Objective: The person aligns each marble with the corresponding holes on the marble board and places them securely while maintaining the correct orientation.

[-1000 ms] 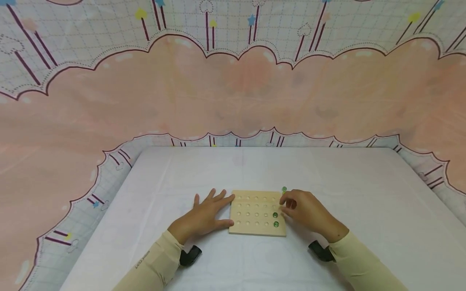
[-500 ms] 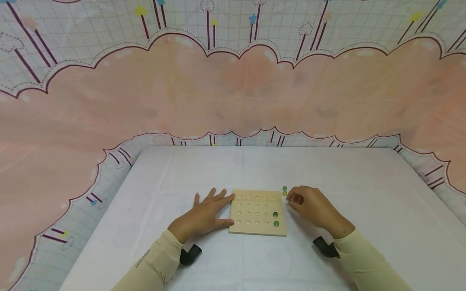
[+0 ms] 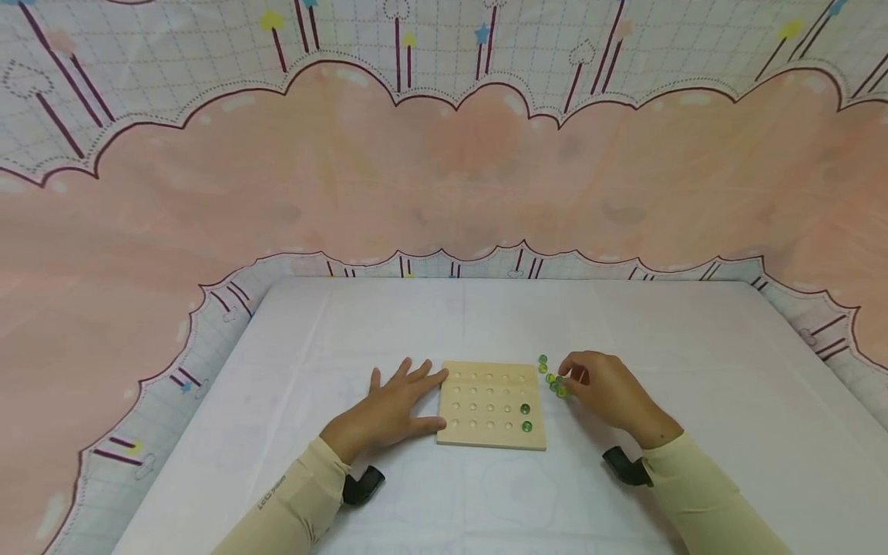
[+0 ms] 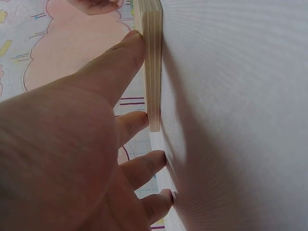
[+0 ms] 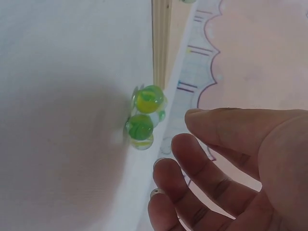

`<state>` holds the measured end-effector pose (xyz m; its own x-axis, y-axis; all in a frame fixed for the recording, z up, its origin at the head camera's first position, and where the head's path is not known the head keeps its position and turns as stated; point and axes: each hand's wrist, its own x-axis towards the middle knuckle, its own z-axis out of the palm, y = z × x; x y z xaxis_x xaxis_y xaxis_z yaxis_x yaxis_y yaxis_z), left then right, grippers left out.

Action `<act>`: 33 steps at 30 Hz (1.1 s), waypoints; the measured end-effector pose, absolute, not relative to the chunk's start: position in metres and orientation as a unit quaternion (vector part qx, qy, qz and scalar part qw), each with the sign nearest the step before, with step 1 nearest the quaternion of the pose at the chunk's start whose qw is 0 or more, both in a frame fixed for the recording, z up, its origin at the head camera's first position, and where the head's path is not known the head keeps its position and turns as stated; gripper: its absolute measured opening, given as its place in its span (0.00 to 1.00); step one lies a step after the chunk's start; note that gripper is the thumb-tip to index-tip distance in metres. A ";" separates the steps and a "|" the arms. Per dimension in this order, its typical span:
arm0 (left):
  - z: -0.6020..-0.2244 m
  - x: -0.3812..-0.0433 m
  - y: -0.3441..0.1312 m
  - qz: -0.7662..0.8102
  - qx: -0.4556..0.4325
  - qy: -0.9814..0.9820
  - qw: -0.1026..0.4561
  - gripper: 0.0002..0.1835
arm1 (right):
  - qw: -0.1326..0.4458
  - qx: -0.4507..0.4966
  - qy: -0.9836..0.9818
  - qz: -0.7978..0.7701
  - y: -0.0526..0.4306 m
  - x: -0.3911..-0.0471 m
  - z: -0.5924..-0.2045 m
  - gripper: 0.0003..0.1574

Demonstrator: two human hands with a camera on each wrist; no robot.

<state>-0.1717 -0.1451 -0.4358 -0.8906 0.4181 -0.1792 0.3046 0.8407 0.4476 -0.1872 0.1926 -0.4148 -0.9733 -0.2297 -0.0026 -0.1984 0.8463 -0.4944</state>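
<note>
A pale wooden board (image 3: 472,443) with rows of round hollows lies on the white table. Two green glass marbles (image 3: 525,408) sit in hollows of its right column. My left hand (image 3: 388,412) has its fingers spread, with thumb and index fingertips on the board's left edge; in the left wrist view the thumb (image 4: 122,60) rests against the layered edge. To the right of the board lie several green and yellow marbles (image 3: 551,378). My right hand (image 3: 607,389) is right beside them, fingers loosely bent; the right wrist view shows a gap between its fingertips and the marbles (image 5: 140,126).
The white-covered table (image 3: 388,324) extends around the board on all sides. Behind it hangs a patterned cloth (image 3: 416,177) in peach and white. A black wrist camera (image 3: 363,487) sits under the left sleeve, and another black camera (image 3: 627,466) under the right.
My right hand has moved right, from the board's right edge to beside the loose marbles, bringing more of them into sight. My left hand and the board have stayed put.
</note>
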 end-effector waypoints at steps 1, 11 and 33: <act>-0.436 -0.172 -0.145 0.208 0.190 0.950 0.137 0.44 | 0.032 -0.110 0.960 -0.254 0.193 -0.188 -0.415 0.07; -0.436 -0.172 -0.145 0.205 0.186 0.951 0.139 0.44 | 0.038 -0.102 0.962 -0.251 0.198 -0.192 -0.420 0.07; -0.437 -0.172 -0.145 0.214 0.185 0.949 0.138 0.44 | 0.048 -0.102 0.962 -0.250 0.202 -0.192 -0.422 0.05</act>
<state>-0.1719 -0.1449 -0.4369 -0.8937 0.4097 -0.1830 0.2918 0.8404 0.4568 -0.1916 0.2022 -0.4215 -0.9747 -0.2196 -0.0421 -0.1713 0.8541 -0.4912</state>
